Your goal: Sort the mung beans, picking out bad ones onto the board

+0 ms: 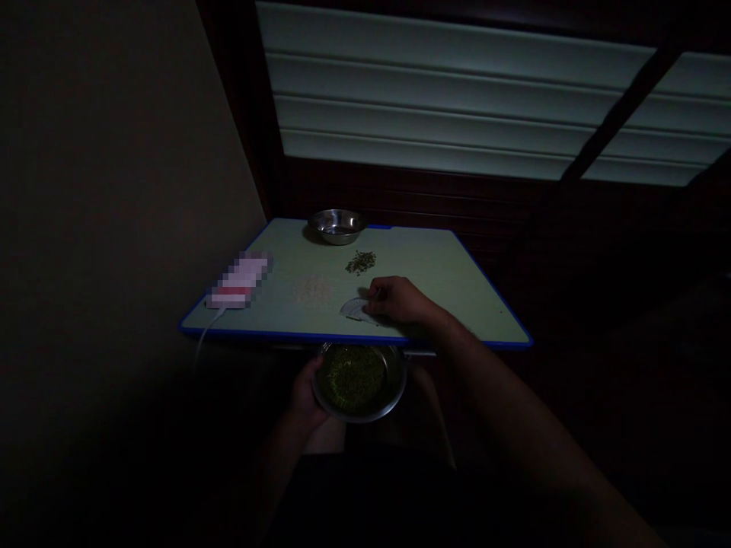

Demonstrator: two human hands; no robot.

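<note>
My right hand (394,299) pinches a clear half-round protractor (354,307) low over the pale tabletop, close to its front edge. A few small dark green bits lie along the protractor's lower edge. Just below the table's front edge, my left hand (308,396) grips the left rim of a metal bowl (395,399). Many small green seeds or beans (354,377) cover the inside of this bowl. Farther back on the table is a small pile of similar greenish bits (362,262). To its left is a patch of pale grains (313,290).
A second metal bowl (338,228) stands at the table's back edge. On the left lies a blurred-out pinkish, phone-like object (240,281) with a white cable (201,339). The pale table (439,262) has a blue rim; a slatted window (434,91) is behind it. The room is dark.
</note>
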